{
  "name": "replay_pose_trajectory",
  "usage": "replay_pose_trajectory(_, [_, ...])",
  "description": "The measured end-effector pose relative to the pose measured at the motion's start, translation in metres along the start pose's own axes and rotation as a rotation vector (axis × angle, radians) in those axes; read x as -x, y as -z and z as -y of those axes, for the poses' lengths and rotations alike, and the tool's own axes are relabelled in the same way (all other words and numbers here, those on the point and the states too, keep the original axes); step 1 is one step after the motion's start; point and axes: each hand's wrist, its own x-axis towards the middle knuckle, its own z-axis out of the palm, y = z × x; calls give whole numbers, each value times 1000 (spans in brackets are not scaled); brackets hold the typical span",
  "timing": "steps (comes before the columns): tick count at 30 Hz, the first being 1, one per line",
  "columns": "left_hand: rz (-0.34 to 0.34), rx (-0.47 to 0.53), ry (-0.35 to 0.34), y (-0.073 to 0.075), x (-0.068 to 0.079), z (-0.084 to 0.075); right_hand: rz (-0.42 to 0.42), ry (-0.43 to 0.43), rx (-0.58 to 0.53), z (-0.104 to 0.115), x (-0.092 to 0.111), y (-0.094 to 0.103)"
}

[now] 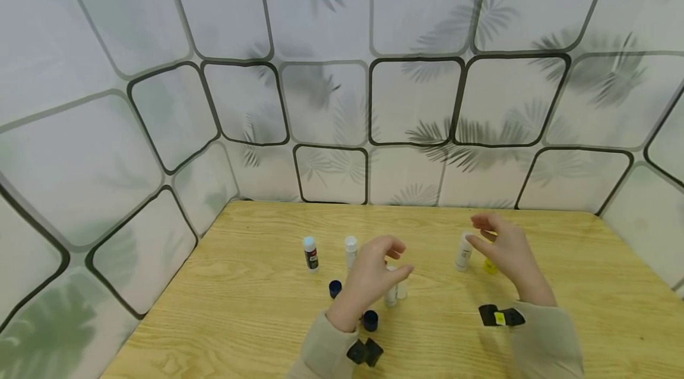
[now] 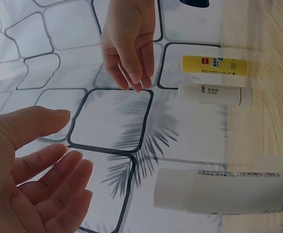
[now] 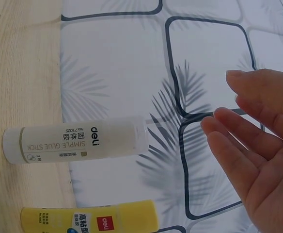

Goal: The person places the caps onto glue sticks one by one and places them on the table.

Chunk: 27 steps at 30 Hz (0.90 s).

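Observation:
My left hand (image 1: 372, 272) hovers over the middle of the table, fingers relaxed and gently bent, holding nothing. Just beneath it stands an upright white glue stick (image 1: 391, 294), seen close up in the left wrist view. My right hand (image 1: 506, 254) is raised at the right, thumb and fingers apart with nothing between them. Near its fingertips is a second white glue stick (image 3: 78, 140), upright and marked "deli" and "SIMPLE GLUE STICK". A yellow glue stick (image 3: 88, 217) stands beside that one, partly hidden behind the right hand in the head view.
Left of my left hand stand another white glue stick (image 1: 350, 248) and a dark-labelled tube with a light blue cap (image 1: 311, 254). Two small navy pieces (image 1: 335, 289) lie close to the left forearm. A patterned cloth (image 1: 331, 106) walls the wooden table (image 1: 240, 308) behind and at the sides.

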Motion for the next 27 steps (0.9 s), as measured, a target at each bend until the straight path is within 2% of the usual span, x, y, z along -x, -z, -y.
replay_pose_trajectory(9, [24, -123, 35, -3, -1, 5, 12, 18, -20, 1, 0, -3])
replay_pose_trajectory(17, [111, -290, 107, -6, -3, 8, 35, 29, -27, 0, 0, -6])
replay_pose_trajectory(27, [190, -459, 129, -8, -1, 4, 43, 51, -11, -1, -1, -9])
